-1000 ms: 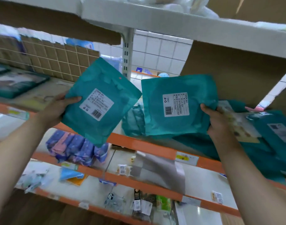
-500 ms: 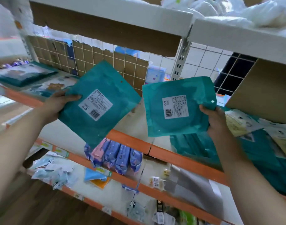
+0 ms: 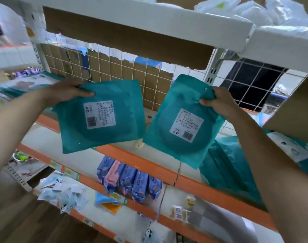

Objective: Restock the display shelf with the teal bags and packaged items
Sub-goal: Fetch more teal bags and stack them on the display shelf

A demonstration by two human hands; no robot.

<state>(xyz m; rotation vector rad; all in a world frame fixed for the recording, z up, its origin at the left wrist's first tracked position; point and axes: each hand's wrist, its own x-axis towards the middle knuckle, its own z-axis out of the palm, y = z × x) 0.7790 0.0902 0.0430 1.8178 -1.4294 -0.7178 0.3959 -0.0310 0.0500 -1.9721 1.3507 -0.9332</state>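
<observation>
Above the orange front edge of the display shelf (image 3: 149, 162), in the head view: two teal bags, held up in the air just beside each other. Left teal bag (image 3: 104, 137) gripped at its upper left corner by the left hand (image 3: 67, 95), thumb laid across the front. Right teal bag (image 3: 167, 149) tilted, pinched at its upper right corner by the right hand (image 3: 218, 102), close to a small hanging hole.

On each bag, a white sticker. Left label (image 3: 99, 114) with a barcode at its lower left; right label (image 3: 186, 125) with a barcode at its lower right and a recycling mark beside it. Printed lines on both, too blurred to read.

Further right, lying on the same shelf, a pile of teal bags (image 3: 225, 165). One shelf lower, a row of purple and pink packs (image 3: 130, 178), upright, their writing too small to tell. Behind, a white wire grid (image 3: 125, 71) with brown cardboard.
</observation>
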